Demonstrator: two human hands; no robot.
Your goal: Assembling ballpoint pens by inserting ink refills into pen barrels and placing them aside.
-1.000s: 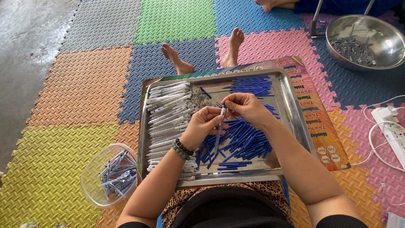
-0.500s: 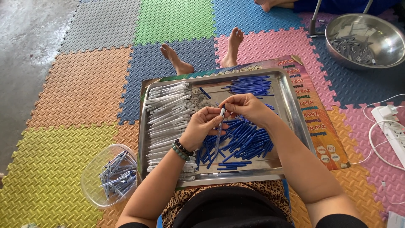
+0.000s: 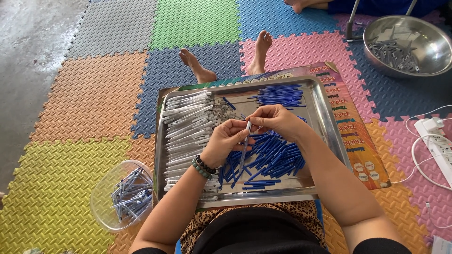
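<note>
My left hand [image 3: 227,142] and my right hand [image 3: 277,120] meet over a steel tray [image 3: 325,117] on my lap. Together they hold one slim pen [image 3: 245,143], pale at its top end and blue below, nearly upright. The right fingertips pinch its top; the left hand grips it lower down. Under the hands lies a heap of blue pen parts [image 3: 270,157]. A row of white pen barrels [image 3: 186,127] fills the tray's left side. More blue parts [image 3: 278,95] lie at the tray's far end.
A clear plastic tub [image 3: 121,195] with several assembled pens stands left of the tray. A steel bowl [image 3: 407,44] of grey parts sits far right. A white power strip and cables [image 3: 435,141] lie right. Coloured foam mats cover the floor; another person's foot shows at top.
Both hands stay on the pen over the tray with only slight finger movement. Nothing else has moved.
</note>
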